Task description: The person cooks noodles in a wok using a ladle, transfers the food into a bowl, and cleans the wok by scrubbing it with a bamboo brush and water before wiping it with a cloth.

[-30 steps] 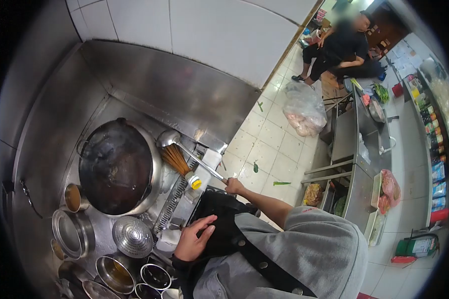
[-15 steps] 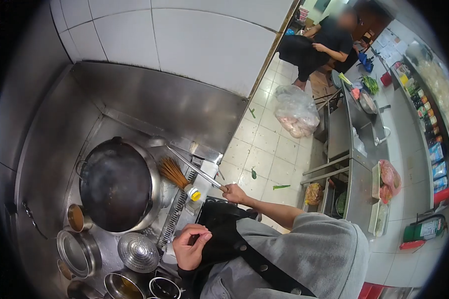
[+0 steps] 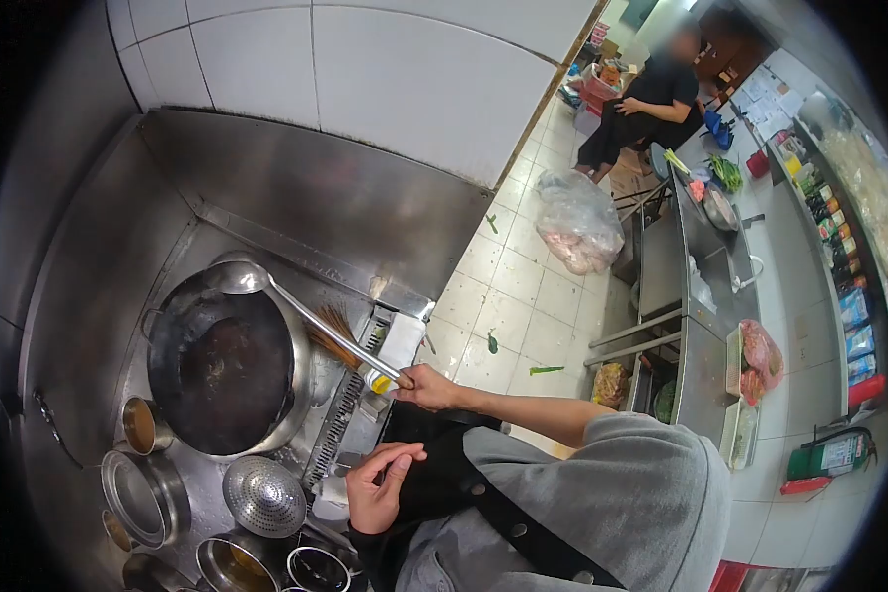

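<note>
My right hand (image 3: 424,387) is wrapped round the handle end of a long metal ladle (image 3: 301,311). The ladle's bowl is over the far rim of a dark wok (image 3: 192,390), which has a dark, wet-looking middle with a pale patch. Under the ladle's handle lies a bamboo wok brush (image 3: 335,333), partly hidden. My left hand (image 3: 380,483) hovers in front of the black apron, fingers stretched and thumb a little apart, holding nothing. Nearest to it is a perforated strainer (image 3: 264,496) on the stove top.
Metal pots (image 3: 146,498) and a small cup (image 3: 146,424) crowd the near side of the wok. A steel splash wall (image 3: 316,187) stands behind. Farther off, a person (image 3: 651,99) sits by a plastic bag (image 3: 577,222) on the floor and a steel counter (image 3: 686,286).
My right hand has moved towards the stove, bringing the ladle's bowl from beside the wok to over its rim. My left fingers have straightened slightly. The seated person has shifted, and less smoke shows.
</note>
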